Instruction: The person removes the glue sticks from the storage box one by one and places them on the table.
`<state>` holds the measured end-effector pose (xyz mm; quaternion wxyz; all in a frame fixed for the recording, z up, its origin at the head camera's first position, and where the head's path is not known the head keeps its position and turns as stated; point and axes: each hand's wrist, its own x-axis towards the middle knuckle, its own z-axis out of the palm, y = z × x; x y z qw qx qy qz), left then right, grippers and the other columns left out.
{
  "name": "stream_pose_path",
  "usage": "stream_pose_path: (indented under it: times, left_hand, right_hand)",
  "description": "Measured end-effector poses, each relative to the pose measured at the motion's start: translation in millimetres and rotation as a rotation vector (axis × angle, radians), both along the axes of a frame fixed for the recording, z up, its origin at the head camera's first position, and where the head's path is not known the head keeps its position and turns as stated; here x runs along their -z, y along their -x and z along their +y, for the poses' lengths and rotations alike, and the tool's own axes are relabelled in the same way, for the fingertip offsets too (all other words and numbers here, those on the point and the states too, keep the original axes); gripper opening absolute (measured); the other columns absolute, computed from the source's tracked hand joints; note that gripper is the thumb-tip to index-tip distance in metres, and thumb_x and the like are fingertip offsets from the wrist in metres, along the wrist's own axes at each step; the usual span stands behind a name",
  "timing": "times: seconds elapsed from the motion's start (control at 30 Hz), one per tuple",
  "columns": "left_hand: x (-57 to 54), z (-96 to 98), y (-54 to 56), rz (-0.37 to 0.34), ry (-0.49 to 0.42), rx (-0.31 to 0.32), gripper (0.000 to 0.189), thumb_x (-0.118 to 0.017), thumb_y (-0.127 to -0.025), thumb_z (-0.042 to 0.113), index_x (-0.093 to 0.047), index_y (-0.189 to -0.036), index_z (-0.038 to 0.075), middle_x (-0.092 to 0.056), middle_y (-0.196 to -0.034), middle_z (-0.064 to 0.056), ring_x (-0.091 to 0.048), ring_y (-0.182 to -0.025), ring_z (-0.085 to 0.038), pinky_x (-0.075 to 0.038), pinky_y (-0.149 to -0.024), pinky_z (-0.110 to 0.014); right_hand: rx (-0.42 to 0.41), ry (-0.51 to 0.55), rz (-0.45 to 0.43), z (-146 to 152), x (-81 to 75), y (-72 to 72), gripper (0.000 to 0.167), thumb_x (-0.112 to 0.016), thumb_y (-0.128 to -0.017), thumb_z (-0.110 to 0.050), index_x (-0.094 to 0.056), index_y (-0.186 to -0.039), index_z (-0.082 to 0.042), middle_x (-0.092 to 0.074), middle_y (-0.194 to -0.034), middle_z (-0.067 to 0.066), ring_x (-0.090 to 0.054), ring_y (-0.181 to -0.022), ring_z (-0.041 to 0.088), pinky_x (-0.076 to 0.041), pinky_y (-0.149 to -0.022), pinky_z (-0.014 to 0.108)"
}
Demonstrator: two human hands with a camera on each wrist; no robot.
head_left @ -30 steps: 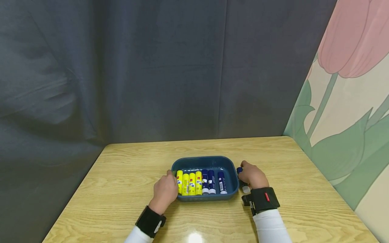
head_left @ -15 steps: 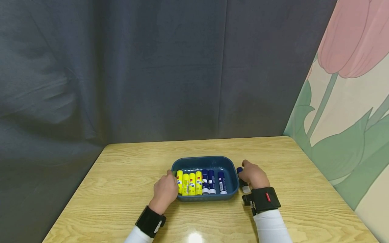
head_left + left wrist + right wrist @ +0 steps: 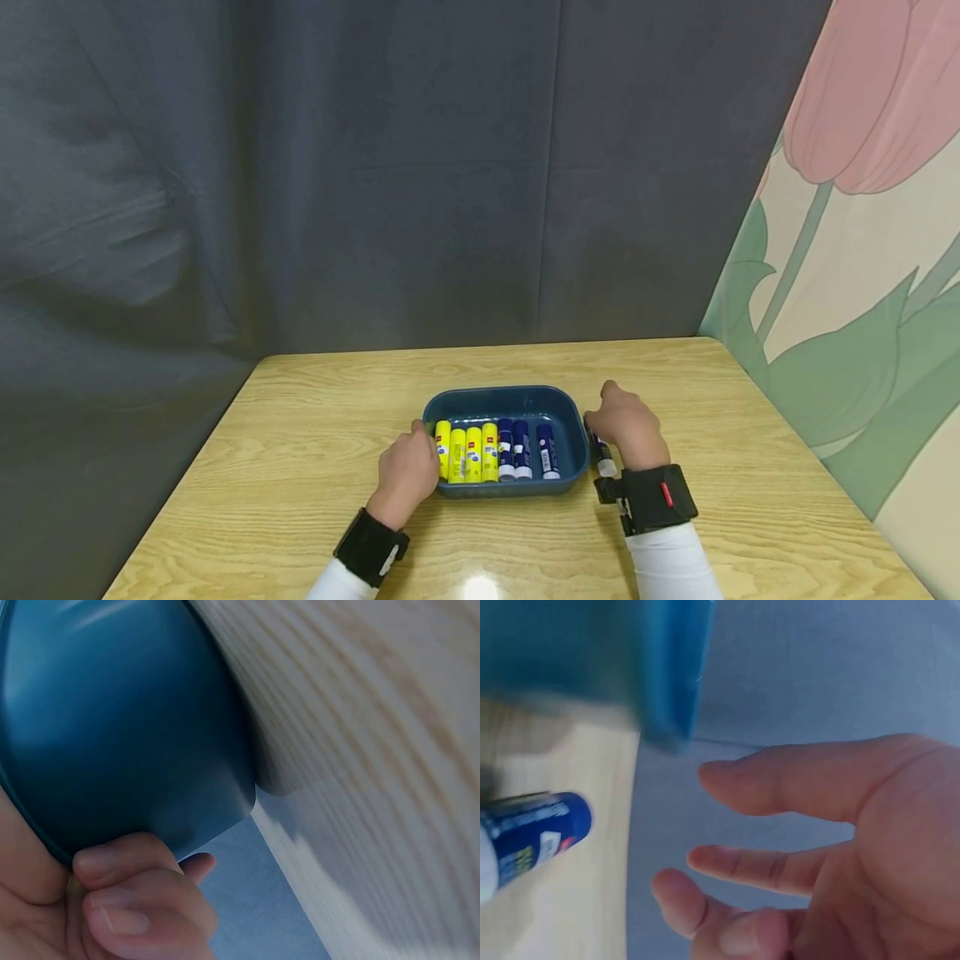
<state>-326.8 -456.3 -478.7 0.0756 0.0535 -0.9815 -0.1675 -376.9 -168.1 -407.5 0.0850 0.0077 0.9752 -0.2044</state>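
Observation:
My left hand (image 3: 408, 467) holds the left end of a dark blue tray (image 3: 510, 490), its fingers curled over the rim in the left wrist view. Inside the tray lie several yellow glue sticks (image 3: 458, 457) in a row at the left. To their right are three navy glue sticks with white ends, the rightmost navy glue stick (image 3: 547, 452) a little apart. Another navy glue stick (image 3: 544, 834) lies on the table just outside the tray's right side. Over its far end hovers my right hand (image 3: 630, 425), fingers spread and holding nothing in the right wrist view.
The light wooden table (image 3: 300, 450) reaches back to a dark grey curtain (image 3: 405, 208). A wall painted with tulips (image 3: 847, 350) stands to the right. The tray's far half shows bare floor behind the sticks.
My right hand has shifted slightly up and away from the loose navy glue stick, which stays by the tray. The left hand and the tray have hardly moved.

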Motion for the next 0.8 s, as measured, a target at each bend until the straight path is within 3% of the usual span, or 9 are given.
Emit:
stream_pose_path:
  times: [0.33,0.63,0.8]
  left_hand:
    - [-2.0,-0.2,-0.4,-0.004,-0.004,-0.005,0.035,-0.039,-0.090,0.021,-0.045,-0.109,-0.008,-0.042,-0.055,-0.005,-0.041,-0.041,-0.013,-0.031,-0.036,-0.026]
    - [-1.3,1.0,-1.4,-0.012,-0.006,-0.001,0.036,-0.040,-0.090,0.021,-0.043,-0.110,-0.009,-0.042,-0.055,-0.005,-0.041,-0.041,-0.013,-0.031,-0.036,-0.026]
    - [-2.0,1.4,-1.8,-0.010,-0.004,-0.002,0.036,-0.040,-0.090,0.021,-0.044,-0.109,-0.008,-0.042,-0.055,-0.005,-0.041,-0.041,-0.013,-0.031,-0.037,-0.026]
  right_hand:
    - [-0.028,-0.017,0.070,-24,-11.4,-7.5,0.047,-0.056,-0.078,-0.025,-0.044,-0.115,0.002,-0.056,-0.098,0.020,-0.053,-0.069,0.025,-0.040,-0.051,0.040]
    - [-0.048,-0.024,0.086,-39,-7.5,-13.1,0.047,-0.058,-0.077,-0.025,-0.046,-0.114,0.001,-0.055,-0.101,0.021,-0.055,-0.079,0.030,-0.042,-0.058,0.046]
    - [-0.060,-0.031,0.089,-46,-1.0,-12.5,0.046,-0.061,-0.075,-0.024,-0.050,-0.112,0.001,-0.056,-0.101,0.020,-0.055,-0.079,0.029,-0.043,-0.056,0.045]
